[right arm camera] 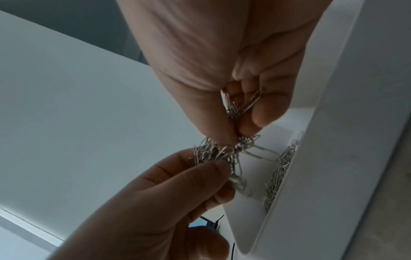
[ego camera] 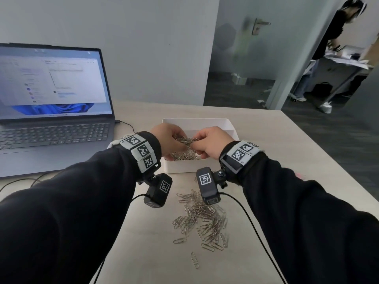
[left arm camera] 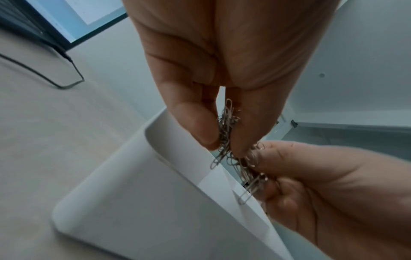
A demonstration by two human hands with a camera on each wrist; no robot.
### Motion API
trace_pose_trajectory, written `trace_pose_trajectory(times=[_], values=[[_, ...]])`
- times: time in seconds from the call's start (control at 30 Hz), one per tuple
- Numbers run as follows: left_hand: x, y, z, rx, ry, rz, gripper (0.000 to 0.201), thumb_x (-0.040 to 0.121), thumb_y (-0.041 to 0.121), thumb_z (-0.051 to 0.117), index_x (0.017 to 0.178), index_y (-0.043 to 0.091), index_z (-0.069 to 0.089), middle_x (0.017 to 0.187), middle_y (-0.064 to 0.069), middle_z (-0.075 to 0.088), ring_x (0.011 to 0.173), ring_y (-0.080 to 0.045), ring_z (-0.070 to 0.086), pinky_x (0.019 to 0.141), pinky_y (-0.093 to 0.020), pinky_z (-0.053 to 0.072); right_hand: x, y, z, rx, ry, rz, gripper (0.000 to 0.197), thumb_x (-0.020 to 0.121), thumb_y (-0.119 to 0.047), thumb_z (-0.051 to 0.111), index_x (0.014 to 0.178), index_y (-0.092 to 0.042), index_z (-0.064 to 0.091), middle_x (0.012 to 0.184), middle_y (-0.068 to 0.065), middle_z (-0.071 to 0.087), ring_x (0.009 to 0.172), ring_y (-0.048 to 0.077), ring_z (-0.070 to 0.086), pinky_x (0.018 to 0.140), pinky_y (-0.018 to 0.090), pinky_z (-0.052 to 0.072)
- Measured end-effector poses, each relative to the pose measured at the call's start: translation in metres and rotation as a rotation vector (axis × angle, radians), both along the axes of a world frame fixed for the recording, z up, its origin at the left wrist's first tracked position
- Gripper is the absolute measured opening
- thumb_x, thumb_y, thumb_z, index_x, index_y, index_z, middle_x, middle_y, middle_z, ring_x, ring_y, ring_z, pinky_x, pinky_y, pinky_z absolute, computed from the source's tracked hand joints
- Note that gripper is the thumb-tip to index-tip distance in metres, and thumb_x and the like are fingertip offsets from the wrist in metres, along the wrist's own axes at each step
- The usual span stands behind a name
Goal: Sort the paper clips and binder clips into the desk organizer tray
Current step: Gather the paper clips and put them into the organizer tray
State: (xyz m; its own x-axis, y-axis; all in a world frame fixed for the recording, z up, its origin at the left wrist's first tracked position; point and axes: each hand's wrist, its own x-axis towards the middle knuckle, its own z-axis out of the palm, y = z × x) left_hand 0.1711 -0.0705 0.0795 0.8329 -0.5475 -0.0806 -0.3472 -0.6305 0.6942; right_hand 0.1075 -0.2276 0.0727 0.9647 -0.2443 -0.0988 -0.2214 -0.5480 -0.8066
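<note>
Both hands hover over the white organizer tray (ego camera: 227,125) in the middle of the desk. Between them hangs a tangled clump of silver paper clips (ego camera: 186,140). My left hand (ego camera: 174,139) pinches one end of the clump (left arm camera: 225,130) between thumb and fingers. My right hand (ego camera: 203,145) pinches the other end (right arm camera: 235,109). More paper clips (ego camera: 184,156) lie in the tray's near compartment, also visible along the tray wall (right arm camera: 278,174) in the right wrist view. A loose pile of paper clips (ego camera: 203,217) lies on the desk in front of the tray. No binder clips are in view.
An open laptop (ego camera: 51,128) stands at the left with its cable (ego camera: 127,125) running toward the tray. Wrist-camera cables (ego camera: 252,222) trail over the desk near the loose pile. One stray paper clip (ego camera: 194,260) lies near the front. A person stands beyond the doorway at far right.
</note>
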Motion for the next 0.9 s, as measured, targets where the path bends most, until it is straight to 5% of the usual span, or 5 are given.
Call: trace_pose_trajectory(times=[0.23, 0.43, 0.6, 0.8, 0.9], values=[[0.013, -0.007, -0.014, 0.155, -0.167, 0.049, 0.013, 0.079, 0.025, 0.069, 0.090, 0.029, 0.065, 0.091, 0.005, 0.071, 0.061, -0.010, 0.066, 0.047, -0.019, 0.045, 0.021, 0.010, -0.016, -0.127, -0.029, -0.008, 0.014, 0.080, -0.012, 0.071, 0.092, -0.019, 0.073, 0.084, 0.006, 0.075, 0.075, 0.027, 0.072, 0.079, 0.049, 0.061], [0.009, -0.011, -0.016, 0.201, -0.246, 0.033, 0.025, 0.084, 0.023, 0.064, 0.109, 0.026, 0.067, 0.106, 0.007, 0.069, 0.085, -0.013, 0.057, 0.071, -0.023, 0.042, 0.016, 0.008, -0.019, -0.243, -0.038, 0.041, 0.026, 0.085, -0.020, 0.067, 0.110, -0.020, 0.073, 0.104, 0.002, 0.075, 0.089, 0.022, 0.070, 0.086, 0.039, 0.058], [-0.002, -0.004, -0.015, 0.164, -0.227, 0.007, 0.030, 0.084, 0.020, 0.064, 0.113, 0.026, 0.068, 0.108, 0.010, 0.068, 0.091, -0.011, 0.061, 0.080, -0.023, 0.045, 0.000, 0.008, -0.014, -0.323, -0.054, 0.122, 0.025, 0.094, -0.021, 0.056, 0.112, -0.022, 0.073, 0.102, -0.002, 0.073, 0.091, 0.017, 0.066, 0.087, 0.033, 0.053], [-0.031, 0.016, -0.023, 0.002, -0.227, 0.001, 0.012, 0.086, 0.027, 0.064, 0.095, 0.032, 0.070, 0.089, 0.016, 0.068, 0.075, 0.004, 0.057, 0.062, -0.011, 0.038, -0.044, 0.004, -0.012, -0.252, -0.192, 0.078, 0.021, 0.095, -0.020, 0.055, 0.100, -0.027, 0.073, 0.090, -0.014, 0.070, 0.085, 0.006, 0.065, 0.082, 0.027, 0.053], [-0.048, 0.025, -0.031, 0.031, -0.158, -0.035, 0.018, 0.086, 0.020, 0.061, 0.093, 0.032, 0.072, 0.083, 0.018, 0.064, 0.074, 0.003, 0.056, 0.067, -0.016, 0.042, -0.066, 0.003, -0.021, -0.258, -0.113, 0.125, 0.019, 0.093, -0.022, 0.055, 0.093, -0.028, 0.072, 0.089, -0.012, 0.071, 0.084, 0.009, 0.067, 0.084, 0.033, 0.057]])
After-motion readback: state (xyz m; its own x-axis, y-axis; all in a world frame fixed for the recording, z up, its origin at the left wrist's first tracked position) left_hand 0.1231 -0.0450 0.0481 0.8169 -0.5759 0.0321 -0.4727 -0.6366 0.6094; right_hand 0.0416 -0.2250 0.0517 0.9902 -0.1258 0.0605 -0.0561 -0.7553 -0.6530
